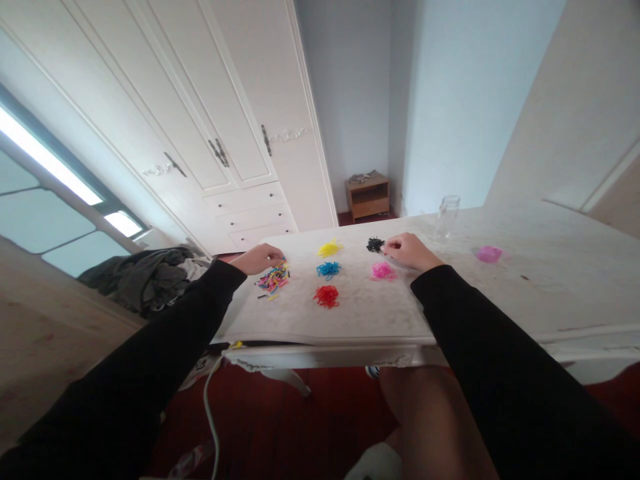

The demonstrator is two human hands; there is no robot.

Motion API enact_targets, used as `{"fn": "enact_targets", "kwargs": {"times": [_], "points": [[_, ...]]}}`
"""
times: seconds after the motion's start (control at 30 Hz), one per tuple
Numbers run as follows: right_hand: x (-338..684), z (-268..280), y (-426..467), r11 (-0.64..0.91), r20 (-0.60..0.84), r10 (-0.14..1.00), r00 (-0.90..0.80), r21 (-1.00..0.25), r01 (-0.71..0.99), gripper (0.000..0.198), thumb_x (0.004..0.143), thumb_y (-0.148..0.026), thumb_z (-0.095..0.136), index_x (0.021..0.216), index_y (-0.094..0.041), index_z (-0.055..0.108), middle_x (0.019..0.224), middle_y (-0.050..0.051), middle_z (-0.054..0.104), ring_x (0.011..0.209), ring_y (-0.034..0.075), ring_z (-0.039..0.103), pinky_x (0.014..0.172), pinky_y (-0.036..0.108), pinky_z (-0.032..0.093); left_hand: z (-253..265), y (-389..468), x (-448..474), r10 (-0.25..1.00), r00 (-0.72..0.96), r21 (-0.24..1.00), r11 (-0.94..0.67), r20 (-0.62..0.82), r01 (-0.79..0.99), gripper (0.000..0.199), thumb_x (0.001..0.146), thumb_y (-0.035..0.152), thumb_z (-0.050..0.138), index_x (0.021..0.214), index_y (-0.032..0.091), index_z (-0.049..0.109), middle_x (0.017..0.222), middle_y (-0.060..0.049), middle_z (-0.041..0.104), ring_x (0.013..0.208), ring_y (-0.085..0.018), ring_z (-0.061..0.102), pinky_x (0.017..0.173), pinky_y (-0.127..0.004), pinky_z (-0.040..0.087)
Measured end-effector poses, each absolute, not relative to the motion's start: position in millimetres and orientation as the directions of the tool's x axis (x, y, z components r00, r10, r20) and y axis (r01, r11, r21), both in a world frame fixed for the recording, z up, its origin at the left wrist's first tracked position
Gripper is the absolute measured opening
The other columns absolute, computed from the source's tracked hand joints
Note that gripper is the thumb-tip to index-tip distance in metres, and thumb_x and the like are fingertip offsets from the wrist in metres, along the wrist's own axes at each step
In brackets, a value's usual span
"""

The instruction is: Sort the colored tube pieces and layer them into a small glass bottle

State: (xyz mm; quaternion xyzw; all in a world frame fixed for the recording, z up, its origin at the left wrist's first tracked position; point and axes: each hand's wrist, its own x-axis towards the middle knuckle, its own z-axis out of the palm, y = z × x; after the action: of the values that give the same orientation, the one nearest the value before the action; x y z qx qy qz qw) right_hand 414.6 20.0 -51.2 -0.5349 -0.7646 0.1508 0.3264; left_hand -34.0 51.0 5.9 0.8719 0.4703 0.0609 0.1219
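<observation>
My left hand (259,259) hovers at the far edge of a mixed pile of small coloured rubber bands (273,281), fingers curled into a pinch. What it grips, if anything, is too small to make out. Pinched as well, my right hand (407,251) is at the right side of a pile of black bands (375,245); its fingertips' contents cannot be told. Nearer to me than that hand lies a pink pile (383,271). A column of yellow bands (329,249), blue bands (328,269) and red bands (327,297) lies between my hands.
The piles lie on a white table (380,317). Beyond my right hand stands a clear glass jar (448,217). A pink-purple item (489,254) and a small dark piece (525,277) lie farther right. Dark clothes (145,280) are heaped left of the table.
</observation>
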Motion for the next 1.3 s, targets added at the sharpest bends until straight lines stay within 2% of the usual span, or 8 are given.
{"fn": "enact_targets", "kwargs": {"times": [0.43,0.7,0.9,1.0,1.2,1.3], "points": [[416,-54,23,0.379,0.341,0.917,-0.208,-0.58,0.721,0.033,0.08,-0.04,0.055,0.059,-0.017,0.065,0.059,0.004,0.063,0.061,0.017,0.052,0.062,0.032,0.033,4,47,-29,0.84,0.542,0.321,-0.512,-0.004,0.797,0.035,0.08,0.05,0.06,0.073,0.017,0.07,0.064,-0.001,0.066,0.061,-0.014,0.055,0.061,-0.025,0.041],[415,-53,21,0.367,0.319,0.924,-0.211,-0.584,0.724,0.034,0.081,-0.041,0.054,0.061,-0.016,0.066,0.059,0.004,0.063,0.061,0.017,0.052,0.063,0.032,0.033,5,45,-33,0.852,0.521,0.321,-0.481,-0.046,0.816,0.037,0.083,0.051,0.057,0.08,0.017,0.071,0.068,-0.003,0.068,0.063,-0.016,0.058,0.061,-0.026,0.042],[416,-53,21,0.371,0.321,0.923,-0.213,-0.587,0.72,0.033,0.08,-0.04,0.055,0.06,-0.016,0.066,0.059,0.004,0.063,0.061,0.016,0.052,0.063,0.032,0.033,8,45,-33,0.846,0.534,0.297,-0.512,0.01,0.806,0.037,0.084,0.049,0.056,0.084,0.015,0.073,0.072,-0.004,0.069,0.068,-0.017,0.06,0.066,-0.027,0.044],[416,-53,22,0.374,0.324,0.921,-0.215,-0.591,0.715,0.033,0.08,-0.04,0.056,0.061,-0.016,0.068,0.06,0.004,0.064,0.061,0.017,0.052,0.063,0.032,0.033,6,44,-26,0.842,0.538,0.349,-0.515,0.034,0.783,0.037,0.085,0.049,0.058,0.085,0.015,0.073,0.071,-0.004,0.07,0.066,-0.016,0.06,0.063,-0.026,0.044],[416,-52,21,0.375,0.327,0.921,-0.213,-0.588,0.716,0.032,0.08,-0.039,0.056,0.061,-0.016,0.067,0.061,0.005,0.066,0.062,0.017,0.054,0.064,0.032,0.035,3,38,5,0.845,0.532,0.543,-0.472,0.055,0.694,0.031,0.08,0.043,0.066,0.09,0.014,0.074,0.077,-0.006,0.076,0.066,-0.017,0.066,0.063,-0.026,0.049],[415,-51,20,0.377,0.329,0.92,-0.214,-0.585,0.719,0.032,0.079,-0.039,0.055,0.059,-0.016,0.064,0.059,0.004,0.063,0.061,0.017,0.052,0.064,0.032,0.034,1,35,27,0.85,0.512,0.609,-0.472,0.121,0.638,0.03,0.078,0.04,0.07,0.089,0.013,0.074,0.073,-0.005,0.075,0.064,-0.015,0.065,0.063,-0.026,0.05]]}}
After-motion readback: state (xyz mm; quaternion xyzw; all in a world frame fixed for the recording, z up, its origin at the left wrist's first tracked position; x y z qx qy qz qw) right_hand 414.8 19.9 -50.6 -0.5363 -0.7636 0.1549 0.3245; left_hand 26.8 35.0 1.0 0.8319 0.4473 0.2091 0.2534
